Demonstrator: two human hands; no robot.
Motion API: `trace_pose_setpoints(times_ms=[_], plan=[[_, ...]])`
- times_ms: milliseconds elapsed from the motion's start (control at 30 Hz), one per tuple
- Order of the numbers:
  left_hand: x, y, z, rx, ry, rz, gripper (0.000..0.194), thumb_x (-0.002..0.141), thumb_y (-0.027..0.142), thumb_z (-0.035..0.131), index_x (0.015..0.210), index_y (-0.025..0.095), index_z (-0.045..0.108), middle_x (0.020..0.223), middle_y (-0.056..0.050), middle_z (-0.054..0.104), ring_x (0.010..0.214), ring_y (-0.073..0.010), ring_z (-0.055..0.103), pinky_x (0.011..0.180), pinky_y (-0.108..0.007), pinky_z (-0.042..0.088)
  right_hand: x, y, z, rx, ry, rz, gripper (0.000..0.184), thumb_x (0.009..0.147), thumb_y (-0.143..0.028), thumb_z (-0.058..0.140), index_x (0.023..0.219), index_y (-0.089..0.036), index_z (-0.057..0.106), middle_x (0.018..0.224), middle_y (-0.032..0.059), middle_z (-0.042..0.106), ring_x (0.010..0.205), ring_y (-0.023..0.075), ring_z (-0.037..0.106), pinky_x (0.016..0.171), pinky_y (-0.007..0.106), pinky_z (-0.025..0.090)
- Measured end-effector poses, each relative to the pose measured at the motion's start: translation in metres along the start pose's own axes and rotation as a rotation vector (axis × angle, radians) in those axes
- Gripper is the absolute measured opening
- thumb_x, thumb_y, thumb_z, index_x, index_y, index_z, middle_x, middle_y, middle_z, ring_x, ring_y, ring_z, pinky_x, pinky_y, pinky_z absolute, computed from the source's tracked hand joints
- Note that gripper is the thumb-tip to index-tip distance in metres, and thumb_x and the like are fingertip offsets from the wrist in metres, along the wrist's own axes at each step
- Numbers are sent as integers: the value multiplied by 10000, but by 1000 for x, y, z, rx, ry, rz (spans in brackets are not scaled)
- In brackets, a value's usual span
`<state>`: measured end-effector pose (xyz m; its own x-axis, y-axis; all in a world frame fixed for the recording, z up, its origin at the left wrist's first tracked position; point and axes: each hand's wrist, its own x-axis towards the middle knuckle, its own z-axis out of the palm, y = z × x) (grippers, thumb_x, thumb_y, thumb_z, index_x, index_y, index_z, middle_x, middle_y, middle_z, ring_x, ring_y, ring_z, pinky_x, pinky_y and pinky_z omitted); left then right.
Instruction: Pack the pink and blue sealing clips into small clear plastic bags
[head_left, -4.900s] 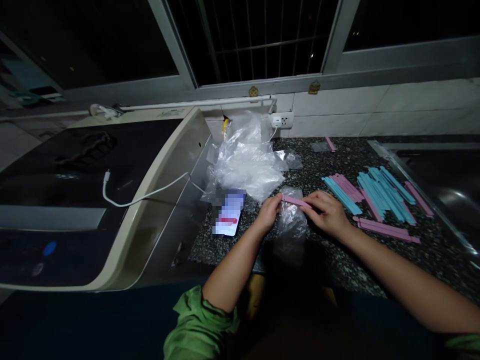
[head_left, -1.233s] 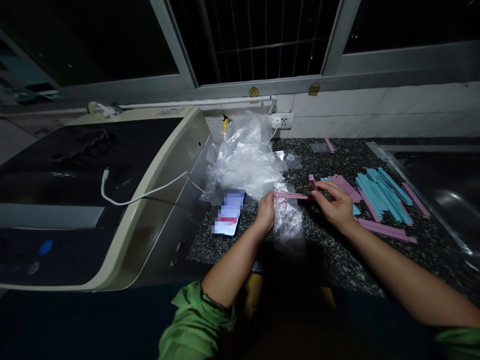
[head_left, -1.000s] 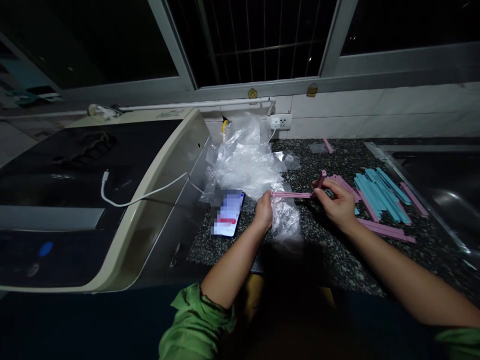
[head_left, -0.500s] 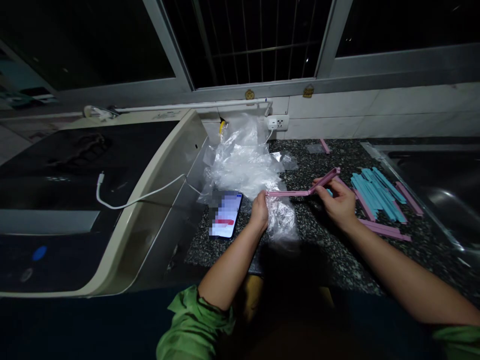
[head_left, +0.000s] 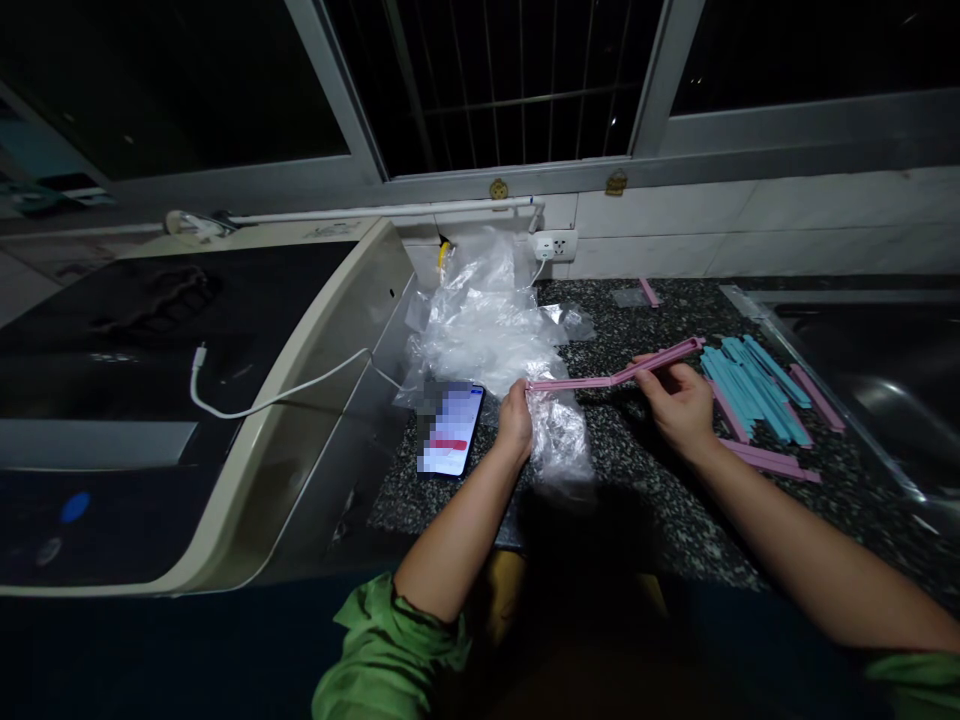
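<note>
Clip: my left hand and right hand are pinching it, unfolded.
Hinge: could be snapping, if I'm overbending.

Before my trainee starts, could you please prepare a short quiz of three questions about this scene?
1. Multiple choice: How does the pink clip stand between the left hand and the right hand?
a) folded flat shut
b) open at an angle
c) standing upright on one end

2. True or false: The phone lies on the speckled counter.

3. Fill in the blank: To the right of the right hand, the loose clips are pink and light ____.

Key: 1. b; 2. true; 3. blue
</note>
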<state>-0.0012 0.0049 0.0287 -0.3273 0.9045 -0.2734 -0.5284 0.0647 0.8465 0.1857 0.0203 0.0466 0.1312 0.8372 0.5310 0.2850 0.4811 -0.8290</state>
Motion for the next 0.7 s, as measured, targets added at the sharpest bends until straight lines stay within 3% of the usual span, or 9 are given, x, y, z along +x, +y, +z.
trace_pose_setpoints(times_ms=[333,700], plan=[[-5,7,2,-12,70,-22,242,761,263,452,548,174,524,474,37,488,477,-104,444,547,-222,385,-1,4,1,63,2,81,293,716,-450,635,870,-202,645,894,52,684,827,195,634,772,363,522],[-4,7,3,-60,68,-52,232,756,277,460,568,161,531,475,41,464,485,-105,443,557,-221,380,-1,13,2,102,33,135,350,680,-503,645,862,-204,648,821,31,664,660,152,590,593,299,515]])
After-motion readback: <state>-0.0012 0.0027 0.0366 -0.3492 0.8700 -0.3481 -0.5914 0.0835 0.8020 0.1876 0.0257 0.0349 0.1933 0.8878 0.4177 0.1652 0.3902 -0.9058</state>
